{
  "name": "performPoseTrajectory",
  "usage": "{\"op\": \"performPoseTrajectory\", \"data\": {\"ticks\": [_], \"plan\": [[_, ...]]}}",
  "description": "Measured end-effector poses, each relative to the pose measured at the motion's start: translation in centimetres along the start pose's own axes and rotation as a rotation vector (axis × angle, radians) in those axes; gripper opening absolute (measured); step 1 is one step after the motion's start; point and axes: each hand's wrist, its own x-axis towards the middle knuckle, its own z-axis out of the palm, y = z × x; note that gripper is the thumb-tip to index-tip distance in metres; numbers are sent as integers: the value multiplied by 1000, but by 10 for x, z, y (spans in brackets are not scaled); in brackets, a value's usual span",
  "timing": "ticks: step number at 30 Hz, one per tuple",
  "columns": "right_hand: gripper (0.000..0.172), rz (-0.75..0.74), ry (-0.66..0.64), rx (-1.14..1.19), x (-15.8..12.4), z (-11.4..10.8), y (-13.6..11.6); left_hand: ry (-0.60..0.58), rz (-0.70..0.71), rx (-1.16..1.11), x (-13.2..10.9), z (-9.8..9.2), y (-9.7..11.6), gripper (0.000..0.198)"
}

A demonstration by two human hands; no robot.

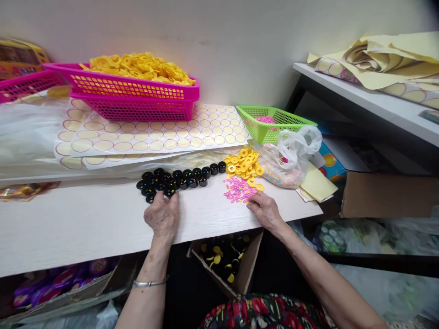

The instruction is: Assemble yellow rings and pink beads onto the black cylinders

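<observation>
My left hand [162, 215] is at the near edge of a cluster of small round black cups [158, 183], its thumb and fingers closed about one of them; the fingertips are partly hidden. Coloured specks show inside several cups, and a row of them runs right toward the yellow rings [244, 162]. My right hand [264, 209] rests at the right edge of a scatter of small pink beads [236, 189], its fingers pinched together. What lies between those fingertips is too small to make out.
Behind stand stacked pink baskets [137, 103] heaped with yellow pieces, on sheets of round stickers [157, 132]. A green basket [274, 132] holds pink beads; a knotted plastic bag [286, 164] sits before it. Below the white table [103, 224] is a cardboard box [252, 269] of black-and-yellow pieces.
</observation>
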Motion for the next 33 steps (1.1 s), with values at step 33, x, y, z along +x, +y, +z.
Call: {"op": "performPoseTrajectory", "data": {"ticks": [33], "plan": [[17,4,-259,-257,-1,-2,-21,-419,457,-738,-76,24,41,29]]}}
